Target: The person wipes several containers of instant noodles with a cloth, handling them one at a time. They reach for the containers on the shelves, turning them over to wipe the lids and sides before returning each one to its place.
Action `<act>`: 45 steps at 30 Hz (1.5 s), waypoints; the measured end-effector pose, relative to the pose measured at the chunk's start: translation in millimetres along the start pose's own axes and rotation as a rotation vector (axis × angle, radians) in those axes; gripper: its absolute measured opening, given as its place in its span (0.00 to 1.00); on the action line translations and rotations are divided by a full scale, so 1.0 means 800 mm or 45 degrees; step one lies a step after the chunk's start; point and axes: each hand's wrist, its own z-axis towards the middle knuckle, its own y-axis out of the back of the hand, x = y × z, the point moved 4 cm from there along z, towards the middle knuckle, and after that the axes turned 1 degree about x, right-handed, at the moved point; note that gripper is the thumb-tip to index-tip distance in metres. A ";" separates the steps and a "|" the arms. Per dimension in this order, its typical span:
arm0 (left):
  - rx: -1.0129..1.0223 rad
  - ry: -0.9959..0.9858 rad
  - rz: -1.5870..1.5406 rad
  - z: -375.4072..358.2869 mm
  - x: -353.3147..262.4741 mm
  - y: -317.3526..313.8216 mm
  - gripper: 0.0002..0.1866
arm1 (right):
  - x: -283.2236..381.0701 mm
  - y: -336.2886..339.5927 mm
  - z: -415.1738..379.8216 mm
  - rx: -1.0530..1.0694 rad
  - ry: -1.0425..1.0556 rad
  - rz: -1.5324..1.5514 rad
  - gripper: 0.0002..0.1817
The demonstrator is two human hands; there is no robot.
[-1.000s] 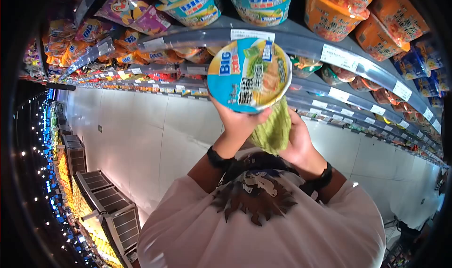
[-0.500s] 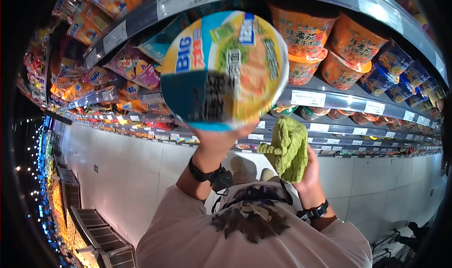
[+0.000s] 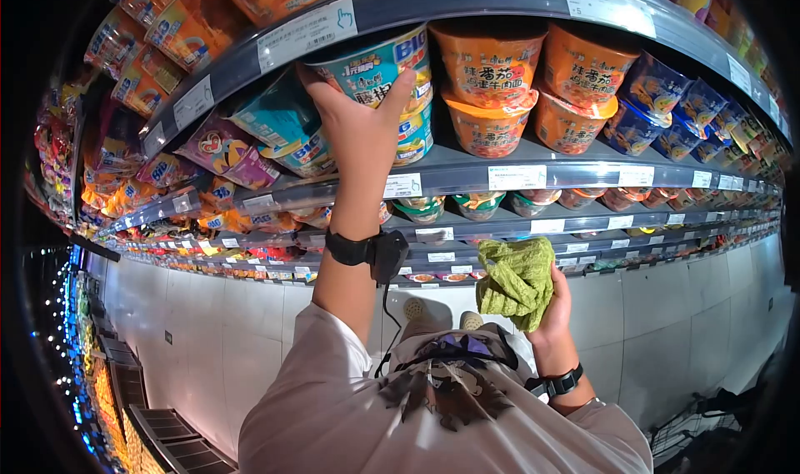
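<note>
My left hand (image 3: 360,117) reaches up to the shelf, its thumb and fingers spread around the front of a teal instant noodle bucket (image 3: 364,72). That bucket rests on top of another teal noodle bucket (image 3: 415,137), under the edge of the shelf above. Orange noodle buckets (image 3: 487,66) stand stacked just to the right. Lower down, in front of my body, my right hand (image 3: 556,311) is closed on a crumpled green cloth (image 3: 517,282). The fingers behind the cloth are hidden.
Blue noodle cups (image 3: 646,99) sit further right, and purple snack bags (image 3: 225,153) lean at the left. A shelf edge with price labels (image 3: 517,177) runs below the buckets. Dark crates (image 3: 171,432) stand behind at lower left; a cart (image 3: 687,428) is at lower right.
My left hand has carried the teal noodle bucket from close before the camera up and away onto the shelf stack. My right hand has stayed low with the cloth, which has changed its folds.
</note>
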 end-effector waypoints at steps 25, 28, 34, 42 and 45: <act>0.616 0.378 -0.222 -0.070 -0.046 -0.090 0.48 | 0.134 -0.200 0.133 0.174 1.332 -1.853 0.42; 0.608 0.378 -0.498 -0.062 -0.042 -0.102 0.45 | 0.132 -0.203 0.149 0.251 1.123 -1.633 0.44; 0.401 0.266 -0.495 -0.078 -0.054 -0.087 0.42 | 0.128 -0.201 0.142 0.406 1.066 -1.380 0.43; 0.221 0.083 -0.681 -0.093 -0.055 -0.080 0.40 | 0.128 -0.187 0.121 0.385 1.153 -1.288 0.41; 0.273 0.120 -0.665 -0.101 -0.057 -0.075 0.42 | 0.130 -0.178 0.118 0.393 1.177 -1.259 0.40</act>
